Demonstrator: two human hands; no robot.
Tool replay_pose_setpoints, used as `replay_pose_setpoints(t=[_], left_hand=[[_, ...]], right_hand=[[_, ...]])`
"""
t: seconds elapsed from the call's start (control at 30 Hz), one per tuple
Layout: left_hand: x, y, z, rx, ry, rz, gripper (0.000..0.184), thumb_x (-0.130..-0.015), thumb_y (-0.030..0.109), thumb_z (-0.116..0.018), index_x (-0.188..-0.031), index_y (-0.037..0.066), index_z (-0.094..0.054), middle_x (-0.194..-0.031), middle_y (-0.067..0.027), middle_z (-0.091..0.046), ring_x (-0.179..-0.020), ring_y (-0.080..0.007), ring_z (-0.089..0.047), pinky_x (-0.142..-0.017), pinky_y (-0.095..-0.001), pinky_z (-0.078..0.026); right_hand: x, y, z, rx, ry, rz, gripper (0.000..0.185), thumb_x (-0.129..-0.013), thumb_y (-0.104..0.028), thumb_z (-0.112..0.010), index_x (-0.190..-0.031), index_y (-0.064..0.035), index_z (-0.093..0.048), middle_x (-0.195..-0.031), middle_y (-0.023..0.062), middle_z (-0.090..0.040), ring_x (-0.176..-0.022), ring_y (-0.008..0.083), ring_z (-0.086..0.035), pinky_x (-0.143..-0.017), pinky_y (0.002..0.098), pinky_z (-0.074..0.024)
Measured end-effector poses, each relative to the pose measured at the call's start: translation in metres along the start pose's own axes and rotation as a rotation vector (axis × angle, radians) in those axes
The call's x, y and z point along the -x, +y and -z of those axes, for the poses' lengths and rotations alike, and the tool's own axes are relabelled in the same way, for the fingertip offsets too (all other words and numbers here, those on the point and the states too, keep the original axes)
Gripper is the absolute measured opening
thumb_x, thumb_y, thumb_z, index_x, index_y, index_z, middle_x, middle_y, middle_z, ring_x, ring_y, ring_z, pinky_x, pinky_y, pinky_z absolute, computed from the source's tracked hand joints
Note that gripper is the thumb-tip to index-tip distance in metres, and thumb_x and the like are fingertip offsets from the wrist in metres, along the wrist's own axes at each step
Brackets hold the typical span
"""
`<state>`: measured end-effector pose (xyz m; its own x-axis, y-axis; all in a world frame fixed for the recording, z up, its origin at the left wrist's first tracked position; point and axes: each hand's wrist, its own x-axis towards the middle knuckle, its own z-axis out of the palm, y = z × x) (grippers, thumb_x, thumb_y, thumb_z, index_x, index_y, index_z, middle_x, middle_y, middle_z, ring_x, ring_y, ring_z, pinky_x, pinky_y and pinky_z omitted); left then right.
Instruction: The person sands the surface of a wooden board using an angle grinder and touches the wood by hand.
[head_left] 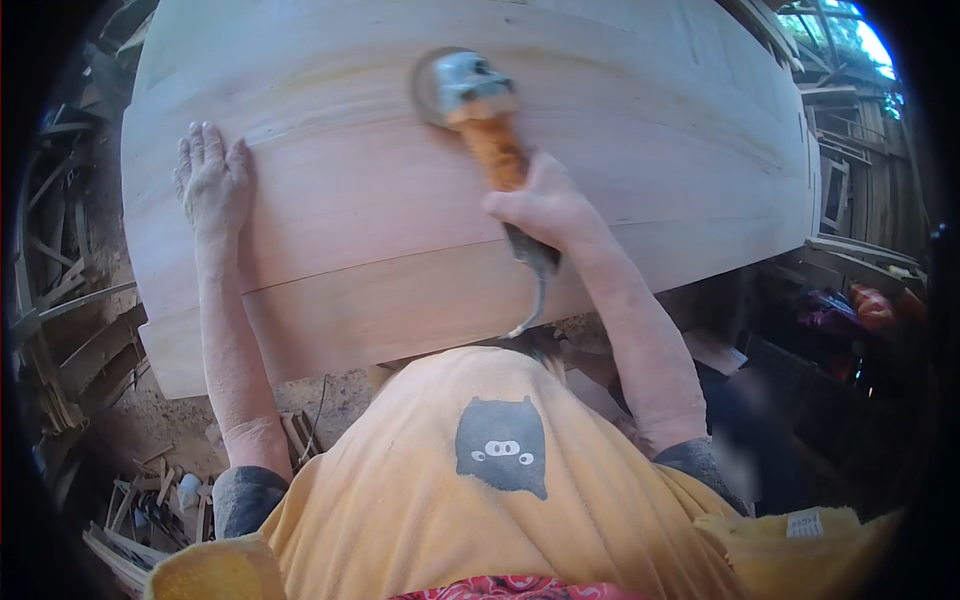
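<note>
In the head view, my right hand (545,205) is wrapped round the body of an angle grinder (495,150) with an orange casing and a metal head. Its round disc (430,88) is blurred and lies at or just over the surface of a wide wooden panel (370,215). A cord trails from the tool's rear toward the panel's near edge. Flat on the left part of the panel rests my left hand (212,175), fingers stretched out and dusty, holding nothing. The disc's underside is hidden.
Scrap wood (150,510) lies in a heap on the ground at lower left. More timber pieces (70,250) stand along the left side. On the right are stacked boards (870,180) and a red bundle (872,305). The panel's near edge runs close to my body.
</note>
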<state>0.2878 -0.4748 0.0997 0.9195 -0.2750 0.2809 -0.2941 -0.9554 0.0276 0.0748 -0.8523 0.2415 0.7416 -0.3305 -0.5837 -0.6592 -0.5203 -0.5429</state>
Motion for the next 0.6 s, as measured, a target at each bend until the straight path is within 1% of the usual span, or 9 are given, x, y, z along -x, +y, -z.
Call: replay_pose_setpoints(t=[0.03, 0.1, 0.17, 0.23, 0.3, 0.4, 0.43, 0.5, 0.6], left_hand=[[0.005, 0.019, 0.003, 0.028, -0.004, -0.030, 0.065, -0.106, 0.047, -0.046, -0.156, 0.007, -0.046, -0.165, -0.0160, -0.038, -0.155, -0.0356, -0.031, -0.125, -0.0530, -0.023], [0.013, 0.064, 0.010, 0.061, -0.042, -0.114, 0.066, -0.105, 0.046, -0.047, -0.157, 0.006, -0.044, -0.167, -0.0170, -0.036, -0.156, -0.0357, -0.029, -0.125, -0.0545, -0.022], [0.022, 0.119, 0.022, 0.064, -0.100, -0.205, 0.066, -0.104, 0.043, -0.049, -0.158, 0.006, -0.042, -0.167, -0.0158, -0.035, -0.156, -0.0350, -0.029, -0.126, -0.0544, -0.022], [0.026, 0.173, 0.033, 0.098, -0.135, -0.291, 0.065, -0.104, 0.040, -0.051, -0.158, 0.006, -0.042, -0.167, -0.0143, -0.037, -0.155, -0.0342, -0.031, -0.126, -0.0535, -0.023], [0.036, 0.207, 0.038, 0.196, -0.132, -0.354, 0.062, -0.103, 0.040, -0.053, -0.155, 0.008, -0.046, -0.165, -0.0130, -0.040, -0.154, -0.0337, -0.034, -0.125, -0.0544, -0.024], [0.047, 0.194, 0.041, 0.306, -0.092, -0.348, 0.060, -0.102, 0.042, -0.052, -0.153, 0.009, -0.049, -0.164, -0.0113, -0.042, -0.153, -0.0327, -0.035, -0.125, -0.0549, -0.024], [0.048, 0.181, 0.041, 0.341, -0.077, -0.343, 0.060, -0.102, 0.042, -0.052, -0.153, 0.010, -0.049, -0.164, -0.0109, -0.042, -0.153, -0.0324, -0.036, -0.125, -0.0549, -0.025], [0.049, 0.149, 0.044, 0.281, -0.084, -0.251, 0.060, -0.103, 0.043, -0.050, -0.154, 0.011, -0.049, -0.164, -0.0095, -0.042, -0.154, -0.0313, -0.035, -0.125, -0.0545, -0.024], [0.051, 0.096, 0.041, 0.194, -0.085, -0.128, 0.060, -0.105, 0.045, -0.047, -0.156, 0.013, -0.047, -0.166, -0.0078, -0.040, -0.155, -0.0300, -0.032, -0.126, -0.0538, -0.022]], right_hand=[[0.009, 0.020, 0.016, -0.038, -0.006, -0.055, 0.039, -0.068, -0.027, -0.080, -0.092, 0.0012, -0.067, -0.078, 0.0066, -0.067, -0.068, 0.0161, -0.063, -0.062, 0.0353, -0.0515], [0.020, 0.076, 0.041, -0.072, 0.178, -0.099, 0.047, -0.069, -0.030, -0.082, -0.097, 0.0054, -0.068, -0.084, 0.0133, -0.071, -0.077, 0.0227, -0.070, -0.070, 0.0369, -0.0551], [0.039, 0.088, 0.072, -0.294, 0.160, -0.079, 0.035, -0.073, -0.024, -0.080, -0.095, -0.0004, -0.068, -0.081, 0.0036, -0.067, -0.072, 0.0137, -0.064, -0.063, 0.0329, -0.0515], [0.034, 0.133, 0.086, -0.377, 0.254, -0.056, 0.026, -0.076, -0.021, -0.078, -0.093, -0.0051, -0.066, -0.077, -0.0018, -0.061, -0.068, 0.0105, -0.059, -0.060, 0.0306, -0.0490], [0.033, 0.143, 0.096, -0.367, 0.226, -0.063, 0.027, -0.077, -0.022, -0.078, -0.092, -0.0045, -0.065, -0.077, -0.0016, -0.060, -0.067, 0.0111, -0.059, -0.060, 0.0308, -0.0490], [0.032, 0.113, 0.078, -0.400, 0.141, -0.078, 0.027, -0.076, -0.022, -0.077, -0.090, -0.0035, -0.064, -0.076, -0.0006, -0.061, -0.066, 0.0115, -0.059, -0.060, 0.0305, -0.0485], [0.025, 0.098, 0.065, -0.341, 0.124, -0.043, 0.026, -0.076, -0.022, -0.077, -0.089, -0.0033, -0.064, -0.076, -0.0001, -0.061, -0.066, 0.0119, -0.059, -0.060, 0.0310, -0.0487], [0.023, 0.067, 0.044, -0.218, 0.123, 0.018, 0.025, -0.075, -0.022, -0.077, -0.086, -0.0029, -0.064, -0.075, 0.0009, -0.062, -0.065, 0.0127, -0.059, -0.061, 0.0320, -0.0490], [0.010, 0.013, 0.007, -0.140, -0.047, 0.159, 0.025, -0.073, -0.022, -0.076, -0.083, -0.0021, -0.064, -0.072, 0.0034, -0.063, -0.065, 0.0151, -0.060, -0.062, 0.0345, -0.0500]])
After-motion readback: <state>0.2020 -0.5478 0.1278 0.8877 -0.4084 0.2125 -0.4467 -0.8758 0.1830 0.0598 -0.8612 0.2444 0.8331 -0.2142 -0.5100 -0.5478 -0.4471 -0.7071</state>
